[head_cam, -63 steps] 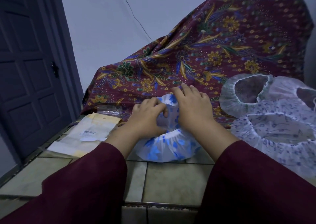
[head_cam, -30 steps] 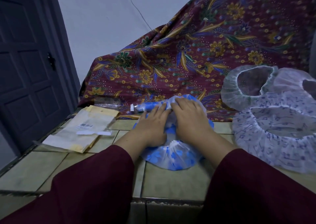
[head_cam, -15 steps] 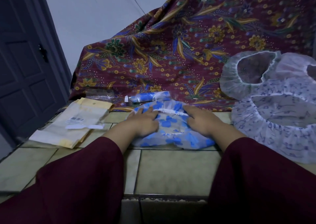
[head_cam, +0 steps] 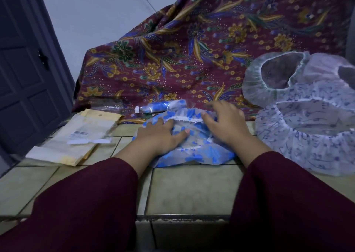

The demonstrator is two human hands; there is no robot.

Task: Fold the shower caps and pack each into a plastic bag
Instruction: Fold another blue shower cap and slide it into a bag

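Both hands lie on the blue cap on the tiles: left hand flat, right hand with fingers slightly bent. A packed bag lies behind; more caps sit right.

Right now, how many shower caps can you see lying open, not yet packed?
4. The blue-flowered cap lies under both hands; three pale ones are piled at right: front, behind it, and one cut off at the edge. More may be hidden.

blue-flowered shower cap: thin glossy plastic, crinkled | pale caps right: filmy (frilled hems) | batik cloth: matt woven | envelopes left: matt paper | tiled counter: smooth glaze
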